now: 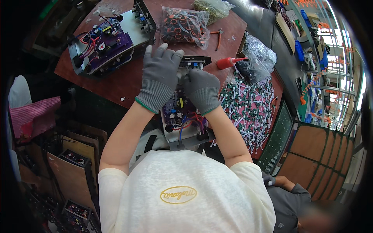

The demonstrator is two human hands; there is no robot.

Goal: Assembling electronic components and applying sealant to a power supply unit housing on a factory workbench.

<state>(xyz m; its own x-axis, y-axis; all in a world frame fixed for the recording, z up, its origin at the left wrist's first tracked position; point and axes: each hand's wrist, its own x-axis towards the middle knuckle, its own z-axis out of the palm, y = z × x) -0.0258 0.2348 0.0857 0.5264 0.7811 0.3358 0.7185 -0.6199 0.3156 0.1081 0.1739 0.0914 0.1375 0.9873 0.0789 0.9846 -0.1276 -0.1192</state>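
Observation:
An electronics chassis with a purple circuit board (pixel 175 110) and coloured wires sits close in front of me. At its far end stands a black metal panel (pixel 197 59) with small parts along its inner side. My left hand (pixel 160 73), in a grey glove, rests at the panel's left end with its fingers stretched out and its thumb toward the inner side. Also gloved, my right hand (pixel 203 88) is closed just inside the panel, its fingers curled down. Whatever its fingertips hold is hidden.
A second chassis (pixel 107 46) stands at the left. Beyond my hands lie a bag of black-and-orange rings (pixel 184 27) and orange-handled pliers (pixel 219 39). On the right are a red bottle (pixel 225 63), a clear plastic bag (pixel 261 54) and many wired green boards (pixel 248 112). A co-worker (pixel 291 202) is at lower right.

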